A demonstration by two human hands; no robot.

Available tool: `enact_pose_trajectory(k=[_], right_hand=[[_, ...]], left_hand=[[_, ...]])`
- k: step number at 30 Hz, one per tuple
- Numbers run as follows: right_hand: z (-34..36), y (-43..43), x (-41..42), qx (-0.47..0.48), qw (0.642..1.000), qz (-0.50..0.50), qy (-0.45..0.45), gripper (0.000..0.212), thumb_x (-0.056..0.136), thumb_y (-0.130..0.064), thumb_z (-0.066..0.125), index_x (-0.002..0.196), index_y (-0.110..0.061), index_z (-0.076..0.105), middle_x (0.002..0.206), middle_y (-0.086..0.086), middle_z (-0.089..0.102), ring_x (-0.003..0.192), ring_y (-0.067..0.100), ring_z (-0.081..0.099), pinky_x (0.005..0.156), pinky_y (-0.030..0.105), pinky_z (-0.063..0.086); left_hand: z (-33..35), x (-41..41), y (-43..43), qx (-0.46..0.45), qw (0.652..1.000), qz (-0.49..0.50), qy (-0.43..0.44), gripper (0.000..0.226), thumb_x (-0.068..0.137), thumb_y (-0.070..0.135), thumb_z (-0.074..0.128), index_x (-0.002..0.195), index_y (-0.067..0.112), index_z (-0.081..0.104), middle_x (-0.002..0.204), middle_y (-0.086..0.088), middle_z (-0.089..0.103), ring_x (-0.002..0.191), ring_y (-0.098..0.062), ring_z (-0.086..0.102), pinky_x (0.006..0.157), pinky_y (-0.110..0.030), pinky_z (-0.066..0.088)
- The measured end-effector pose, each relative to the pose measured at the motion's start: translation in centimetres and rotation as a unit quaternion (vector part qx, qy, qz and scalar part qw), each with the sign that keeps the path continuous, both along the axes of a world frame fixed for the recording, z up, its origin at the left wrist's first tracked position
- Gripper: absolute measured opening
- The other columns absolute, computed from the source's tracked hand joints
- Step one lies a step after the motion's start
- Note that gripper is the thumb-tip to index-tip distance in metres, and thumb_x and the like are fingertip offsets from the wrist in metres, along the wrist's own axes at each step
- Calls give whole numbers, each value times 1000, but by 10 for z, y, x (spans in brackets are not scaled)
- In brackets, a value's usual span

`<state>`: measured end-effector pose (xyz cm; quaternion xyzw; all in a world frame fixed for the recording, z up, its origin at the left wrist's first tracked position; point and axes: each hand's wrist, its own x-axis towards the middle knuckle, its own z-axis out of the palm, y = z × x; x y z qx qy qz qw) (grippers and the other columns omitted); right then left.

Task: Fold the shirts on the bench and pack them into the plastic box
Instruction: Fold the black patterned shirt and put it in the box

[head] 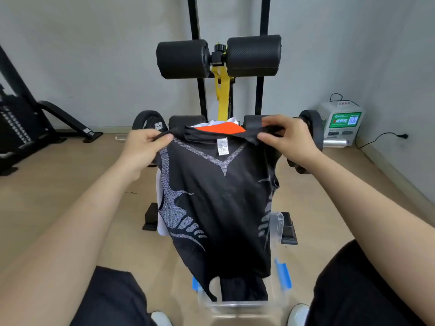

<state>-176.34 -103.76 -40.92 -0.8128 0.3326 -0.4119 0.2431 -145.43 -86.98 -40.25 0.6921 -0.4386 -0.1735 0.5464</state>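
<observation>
- Plastic box [240,304] at 6 o'clock, clear with blue latches, between the person's knees.
- Black shirt [219,203] hangs above it, held up at centre.
- Left hand [146,147] and right hand [287,140] each pinch a shoulder of it.
- Orange shirt [221,128] lies behind on the bench [254,122], toward 12 o'clock.

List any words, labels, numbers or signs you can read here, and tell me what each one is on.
None can be read for sure.
White tag inside the black shirt collar: printed lines, too small.
Weight plate left of the bench: white lettering, too blurred.
White machine by the right wall: green panel with white characters and a QR code, blurred; small red sign on top, unreadable.
</observation>
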Motion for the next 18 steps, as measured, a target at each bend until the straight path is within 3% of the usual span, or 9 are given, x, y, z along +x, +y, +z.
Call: enact_pose_trajectory(k=[3, 5, 8, 10, 13, 18], right_hand=[[-2, -5, -1, 25, 998, 35, 47, 51, 79, -21, 82, 127, -18, 65, 117, -10, 66, 107, 5, 63, 95, 13, 47], [-3, -6, 1, 0, 997, 23, 75, 44, 79, -10, 79, 121, -15, 68, 108, -9, 66, 96, 6, 64, 86, 7, 48], [-2, -10, 9, -38, 996, -33, 72, 13, 84, -6, 72, 96, -11, 75, 74, -10, 65, 62, 3, 57, 64, 15, 48], [-2, -16, 12, -31, 996, -44, 66, 9, 86, -6, 70, 84, -15, 72, 63, -8, 61, 53, 5, 53, 56, 18, 47], [-5, -28, 13, 28, 997, -32, 58, 15, 88, -10, 70, 77, -18, 66, 65, 2, 63, 47, 19, 61, 55, 33, 56], [-14, -46, 19, 77, 995, -24, 55, 15, 89, -18, 72, 75, -17, 66, 76, 11, 69, 52, 21, 64, 55, 37, 60]], left_hand=[[-4, 5, 1, 8, 1000, 10, 1, 22, 95, 25, 68, 88, 4, 68, 79, -12, 62, 57, -15, 58, 48, -21, 46], [-5, 9, 1, -4, 1000, 15, 10, 22, 94, 24, 68, 93, 2, 69, 80, -11, 63, 68, -21, 59, 62, -34, 53], [-7, 14, -1, -20, 999, 18, 18, 13, 94, 20, 69, 84, 11, 70, 74, -2, 68, 66, -20, 61, 78, -47, 56], [-8, 16, -3, -28, 999, 15, 6, 14, 94, 19, 69, 81, 15, 70, 66, 7, 69, 61, -16, 62, 75, -45, 56], [-10, 21, -6, -36, 999, 12, -23, 13, 93, 19, 69, 83, 11, 71, 68, 4, 70, 64, -20, 62, 73, -40, 51], [-16, 38, -9, -5, 998, 7, -54, 9, 95, 17, 67, 88, 15, 73, 94, -12, 75, 82, -17, 63, 82, -35, 48]])
